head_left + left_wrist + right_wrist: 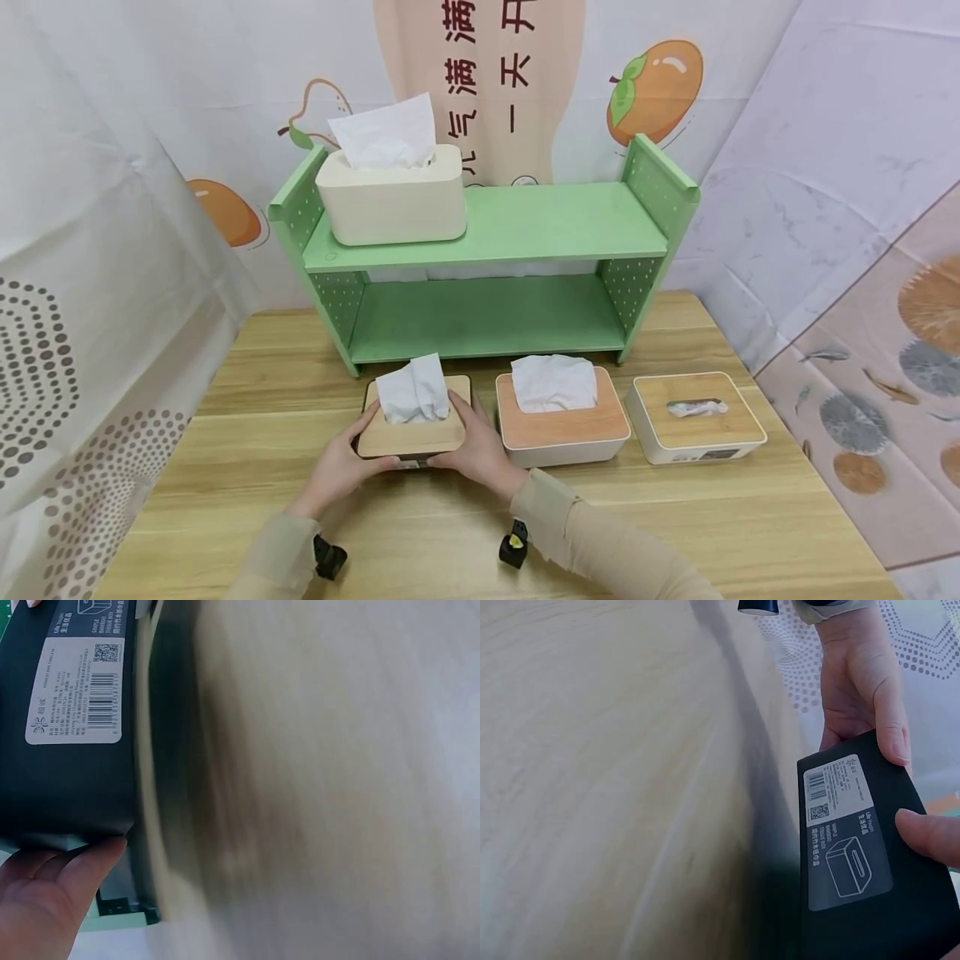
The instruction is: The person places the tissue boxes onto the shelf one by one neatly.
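Observation:
Both hands grip a black tissue box with a light wooden lid (411, 438) near the middle of the table. A white tissue (414, 392) sticks up from its slot. My left hand (341, 467) holds the box's left end, its thumb along the near side. On the other end, my right hand (480, 447) wraps the corner, thumb on the near face. A label (847, 832) with a barcode and a box drawing shows on that black face. In the left wrist view, left fingers (56, 896) press the box's end. Whether its base touches the table, I cannot tell.
Just right of the held box stands a white tissue box with an orange-brown lid (562, 426). Beyond it is another with a bamboo lid (705, 429). Behind rises a green two-tier shelf (487, 312), a cream tissue box (397, 208) on its upper left.

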{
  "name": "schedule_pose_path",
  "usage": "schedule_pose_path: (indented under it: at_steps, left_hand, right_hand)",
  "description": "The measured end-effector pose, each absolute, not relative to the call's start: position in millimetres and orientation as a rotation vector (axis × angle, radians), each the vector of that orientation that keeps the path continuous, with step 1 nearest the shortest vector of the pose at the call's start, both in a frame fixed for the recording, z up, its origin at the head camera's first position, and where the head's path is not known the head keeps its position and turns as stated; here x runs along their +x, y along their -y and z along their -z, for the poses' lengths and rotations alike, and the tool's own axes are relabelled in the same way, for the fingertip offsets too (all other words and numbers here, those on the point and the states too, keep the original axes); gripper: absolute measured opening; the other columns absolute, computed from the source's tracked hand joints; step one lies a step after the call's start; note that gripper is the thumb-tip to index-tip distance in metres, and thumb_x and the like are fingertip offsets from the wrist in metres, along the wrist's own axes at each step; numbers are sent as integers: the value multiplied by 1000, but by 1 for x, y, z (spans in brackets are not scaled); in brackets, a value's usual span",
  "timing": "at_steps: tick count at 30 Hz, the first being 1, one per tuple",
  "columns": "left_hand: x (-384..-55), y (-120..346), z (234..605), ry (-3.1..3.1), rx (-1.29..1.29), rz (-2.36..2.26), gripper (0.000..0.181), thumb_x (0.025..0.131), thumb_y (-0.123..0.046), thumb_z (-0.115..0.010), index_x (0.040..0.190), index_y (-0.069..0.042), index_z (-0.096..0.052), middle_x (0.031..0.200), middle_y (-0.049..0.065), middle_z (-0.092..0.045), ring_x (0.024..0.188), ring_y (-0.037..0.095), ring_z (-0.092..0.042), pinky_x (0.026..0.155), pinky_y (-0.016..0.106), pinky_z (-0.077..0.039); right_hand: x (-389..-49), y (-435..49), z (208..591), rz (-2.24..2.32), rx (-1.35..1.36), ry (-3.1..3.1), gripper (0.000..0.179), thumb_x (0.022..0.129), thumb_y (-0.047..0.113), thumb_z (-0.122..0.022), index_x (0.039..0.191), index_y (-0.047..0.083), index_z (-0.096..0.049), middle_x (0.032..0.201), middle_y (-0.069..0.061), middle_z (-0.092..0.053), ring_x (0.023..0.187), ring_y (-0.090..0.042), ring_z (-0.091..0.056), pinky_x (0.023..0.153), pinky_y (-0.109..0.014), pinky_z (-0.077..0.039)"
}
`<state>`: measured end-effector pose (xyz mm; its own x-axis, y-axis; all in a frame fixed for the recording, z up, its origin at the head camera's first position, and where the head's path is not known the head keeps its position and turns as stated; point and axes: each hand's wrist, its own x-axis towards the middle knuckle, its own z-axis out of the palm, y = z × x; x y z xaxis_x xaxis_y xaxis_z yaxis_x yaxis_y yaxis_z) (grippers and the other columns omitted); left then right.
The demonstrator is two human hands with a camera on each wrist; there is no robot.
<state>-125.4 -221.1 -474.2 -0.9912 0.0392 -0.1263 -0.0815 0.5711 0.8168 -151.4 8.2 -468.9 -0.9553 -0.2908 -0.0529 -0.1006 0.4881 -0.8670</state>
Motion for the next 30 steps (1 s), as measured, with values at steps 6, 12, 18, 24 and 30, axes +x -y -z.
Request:
schedule_pose_path:
  at_steps: [6, 12, 18, 24, 30]
  left_hand:
    - [-124, 223, 462, -2704, -44, -1409, 95, 69, -38, -84, 148, -23, -34, 150, 18, -34, 136, 36, -35, 106, 48, -36]
    - [-125, 222, 451, -2761, -38, -1412, 93, 69, -34, -85, 147, -18, -37, 145, 22, -39, 132, 34, -41, 103, 46, -38]
    - [-127, 219, 439, -2789, -6, -1439, 94, 69, -36, -84, 147, -15, -36, 145, 21, -40, 132, 31, -42, 102, 43, -40]
    - [-128, 214, 426, -2827, 0, -1438, 93, 69, -36, -84, 146, -15, -38, 144, 21, -42, 130, 30, -44, 100, 41, -41]
    - [-131, 205, 412, -2863, 9, -1436, 92, 69, -38, -84, 145, -15, -39, 145, 20, -41, 130, 32, -45, 100, 46, -41]
  right_hand:
    - [-154, -6, 459, 1472, -362, -2555, 102, 63, 26, -88, 148, 17, -33, 155, -26, -11, 133, -45, -35, 96, -51, -44]
    - [-158, -8, 448, 1457, -424, -2597, 101, 63, 27, -88, 148, 15, -34, 154, -27, -15, 131, -44, -39, 97, -51, -44]
    - [-160, -11, 435, 1537, -486, -2593, 99, 63, 24, -88, 147, 13, -36, 154, -28, -15, 134, -45, -34, 99, -53, -41]
    - [-163, -16, 423, 1622, -508, -2559, 96, 63, 21, -89, 145, 11, -39, 155, -27, -13, 132, -43, -36, 98, -51, -41]
    - [-164, -26, 412, 1672, -483, -2515, 96, 65, 21, -88, 145, 14, -37, 158, -18, -8, 125, -36, -44, 93, -44, -43]
